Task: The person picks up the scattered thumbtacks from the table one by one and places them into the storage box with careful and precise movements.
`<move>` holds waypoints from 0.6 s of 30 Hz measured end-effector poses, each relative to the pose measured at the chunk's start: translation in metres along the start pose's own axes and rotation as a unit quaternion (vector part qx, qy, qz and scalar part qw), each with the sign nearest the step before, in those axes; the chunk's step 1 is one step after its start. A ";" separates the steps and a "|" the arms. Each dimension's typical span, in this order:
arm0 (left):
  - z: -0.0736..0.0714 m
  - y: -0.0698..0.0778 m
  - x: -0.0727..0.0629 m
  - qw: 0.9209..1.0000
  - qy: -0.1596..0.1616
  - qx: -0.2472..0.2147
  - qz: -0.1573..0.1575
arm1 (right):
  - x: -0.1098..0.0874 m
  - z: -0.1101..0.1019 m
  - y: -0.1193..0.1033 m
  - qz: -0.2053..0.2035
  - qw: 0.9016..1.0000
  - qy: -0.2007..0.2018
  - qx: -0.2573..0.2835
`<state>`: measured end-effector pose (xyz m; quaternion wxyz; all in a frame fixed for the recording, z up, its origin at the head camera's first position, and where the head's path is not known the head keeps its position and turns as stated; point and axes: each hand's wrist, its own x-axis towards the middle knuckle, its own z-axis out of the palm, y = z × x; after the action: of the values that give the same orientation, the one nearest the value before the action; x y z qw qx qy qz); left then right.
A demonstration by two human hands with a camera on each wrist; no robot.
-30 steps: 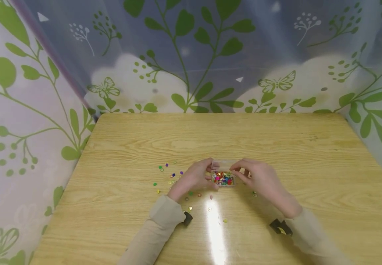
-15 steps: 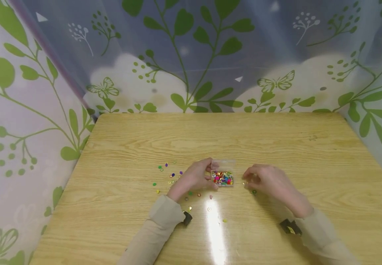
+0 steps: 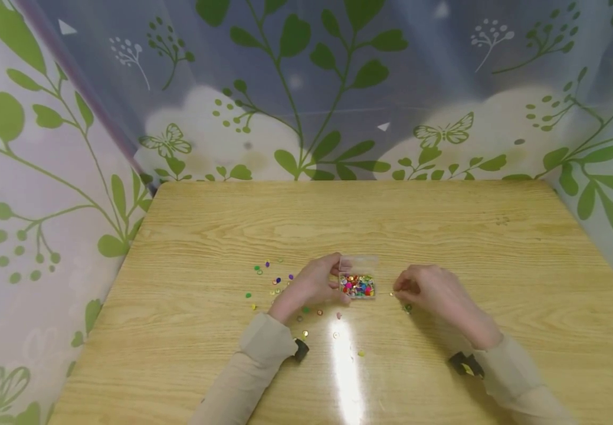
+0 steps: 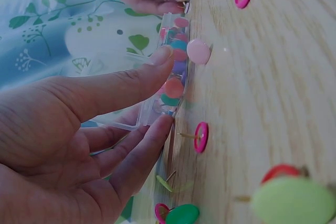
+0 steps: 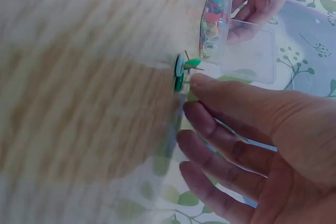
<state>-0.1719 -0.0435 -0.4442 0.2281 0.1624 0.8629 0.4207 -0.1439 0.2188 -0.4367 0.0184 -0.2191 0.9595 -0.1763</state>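
In the head view a small clear plastic box (image 3: 358,295) of mixed coloured thumbtacks stands on the table, its hinged lid (image 3: 359,263) tipped back. My left hand (image 3: 314,281) holds the box by its left end; the left wrist view shows its thumb on the front side and fingers around the end. To the right of the box, my right hand (image 3: 433,293) is down at the tabletop. Its thumb and index fingertips are close to a pale thumbtack (image 4: 187,7) and green thumbtacks (image 5: 180,72). A small gap shows between those fingertips, and no firm grip is visible.
Loose thumbtacks, such as a dark blue one (image 3: 278,280) and a green one (image 3: 249,296), lie scattered left of the box. A pink thumbtack (image 4: 198,51) and a yellow one (image 3: 361,354) lie in front. The wooden table (image 3: 471,224) meets a leaf-patterned curtain (image 3: 295,88).
My right hand has moved from the box's right edge to the tabletop at its right, where its fingertips have drawn closer together. The left hand and box stay almost where they were.
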 end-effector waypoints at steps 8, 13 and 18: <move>-0.001 -0.001 0.001 1.000 0.003 -0.005 -0.002 | 0.004 -0.002 -0.006 -0.020 0.998 0.051 -0.013; -0.001 -0.001 0.001 1.000 0.003 -0.004 -0.001 | 0.010 0.000 -0.020 -0.056 0.995 0.080 -0.010; 0.000 -0.001 0.002 1.000 0.002 -0.002 0.003 | 0.016 0.004 -0.032 -0.093 0.988 0.118 0.018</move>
<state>-0.1736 -0.0432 -0.4450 0.2256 0.1640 0.8619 0.4234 -0.1441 0.1838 -0.4281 -0.1080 -0.2847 0.9269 -0.2194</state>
